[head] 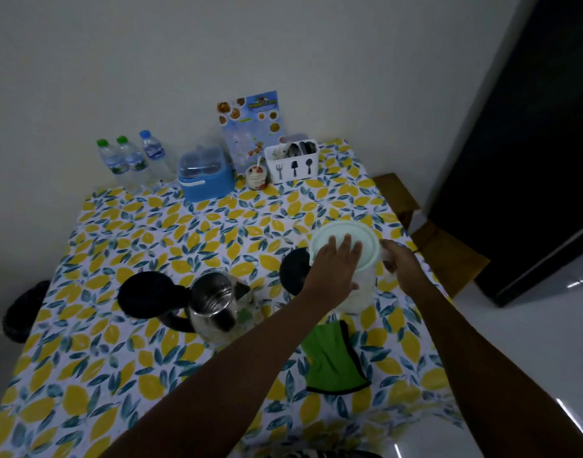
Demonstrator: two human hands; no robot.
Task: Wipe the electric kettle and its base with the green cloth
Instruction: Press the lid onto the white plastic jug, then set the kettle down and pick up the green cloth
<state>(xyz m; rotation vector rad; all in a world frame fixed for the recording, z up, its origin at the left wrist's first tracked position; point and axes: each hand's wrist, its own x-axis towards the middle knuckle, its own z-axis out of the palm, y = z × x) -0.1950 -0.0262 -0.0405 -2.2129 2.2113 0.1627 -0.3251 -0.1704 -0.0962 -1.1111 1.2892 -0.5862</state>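
Lemon-print tablecloth point(144, 226), left hand point(336, 262) flat on white container point(356, 292) (right hand point(403, 269) grip unclear).

A table point(124, 358) in a lemon-print cloth is carrying three water bottles point(131, 160), a blue container point(205, 180), a cutlery caddy point(291, 163), an open kettle point(214, 309), its black base point(293, 271), a white tub point(349, 259) and a green cloth point(333, 361).

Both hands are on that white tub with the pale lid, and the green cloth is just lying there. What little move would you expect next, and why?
Probably letting go of the white tub and reaching the right hand back for the green cloth. The left hand lies flat on the tub's lid while the cloth sits untouched on the table, nearer the person, and the open kettle waits to its left, unwiped.
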